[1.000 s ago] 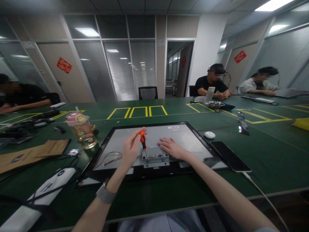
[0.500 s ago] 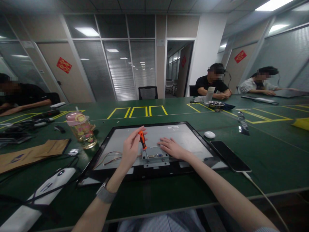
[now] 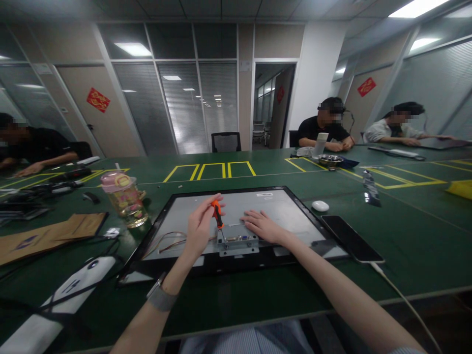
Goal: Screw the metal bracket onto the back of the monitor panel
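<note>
1. Left grip (image 3: pixel 199 223): fingers clamped on the screwdriver (image 3: pixel 218 215) handle; tool tilted, tip down at the left front of the box (image 3: pixel 238 239).
2. Right grip (image 3: pixel 263 226): fingers extended, slightly apart, palm down at the box's right rear; exact contact beneath cannot be told.
3. Box sits on the panel (image 3: pixel 285 209), between both grips, nearer the front edge of the bench (image 3: pixel 239 292).

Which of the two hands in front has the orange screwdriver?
The left hand, with the watch on its wrist: its fingers are at the screwdriver. The right hand lies spread, its wrist bare, holding no tool.
</note>
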`<state>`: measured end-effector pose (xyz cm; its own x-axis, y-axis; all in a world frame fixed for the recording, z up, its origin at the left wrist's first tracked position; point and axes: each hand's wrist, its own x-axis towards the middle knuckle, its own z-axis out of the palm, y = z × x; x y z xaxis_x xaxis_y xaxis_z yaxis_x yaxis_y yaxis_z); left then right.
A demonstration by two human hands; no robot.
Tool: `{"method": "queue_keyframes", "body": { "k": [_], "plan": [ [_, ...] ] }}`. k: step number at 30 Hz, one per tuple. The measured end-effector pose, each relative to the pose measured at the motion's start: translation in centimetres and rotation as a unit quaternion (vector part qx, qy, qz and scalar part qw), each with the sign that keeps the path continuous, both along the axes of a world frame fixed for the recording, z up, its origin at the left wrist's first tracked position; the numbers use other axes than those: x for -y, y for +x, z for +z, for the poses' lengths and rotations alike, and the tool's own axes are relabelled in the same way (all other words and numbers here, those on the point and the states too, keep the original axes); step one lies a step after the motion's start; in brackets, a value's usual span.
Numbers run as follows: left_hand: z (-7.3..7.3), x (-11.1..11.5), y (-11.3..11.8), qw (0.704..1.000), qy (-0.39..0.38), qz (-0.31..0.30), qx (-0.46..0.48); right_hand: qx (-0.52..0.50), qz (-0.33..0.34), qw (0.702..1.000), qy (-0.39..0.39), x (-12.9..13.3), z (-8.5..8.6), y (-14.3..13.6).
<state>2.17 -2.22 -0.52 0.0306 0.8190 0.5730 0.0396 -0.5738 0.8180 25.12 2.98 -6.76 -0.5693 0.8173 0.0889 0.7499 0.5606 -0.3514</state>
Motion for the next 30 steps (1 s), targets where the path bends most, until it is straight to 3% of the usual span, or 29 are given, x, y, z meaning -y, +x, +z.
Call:
{"method": "queue_keyframes", "body": {
  "k": [4,10,17,24,30],
  "plan": [
    [-0.09,-0.02,0.16,1.000,-0.028,-0.005,0.009,0.002,-0.004,1.000,-0.002,0.08,0.09,-0.04],
    [-0.43,-0.58,0.00,0.993,0.034,0.085,-0.069,-0.004,0.001,1.000,0.001,0.06,-0.06,0.12],
    [-0.29,-0.24,0.19,0.999,-0.028,-0.013,0.018,0.004,0.001,1.000,0.002,-0.18,-0.20,0.01],
    [-0.31,-0.52,-0.04,0.996,0.040,0.062,-0.055,-0.002,0.002,1.000,0.005,0.05,-0.09,0.04],
    [-0.22,-0.57,-0.07,0.994,0.058,0.071,-0.062,-0.006,-0.001,1.000,0.002,-0.04,-0.17,0.01]
  ]
}}
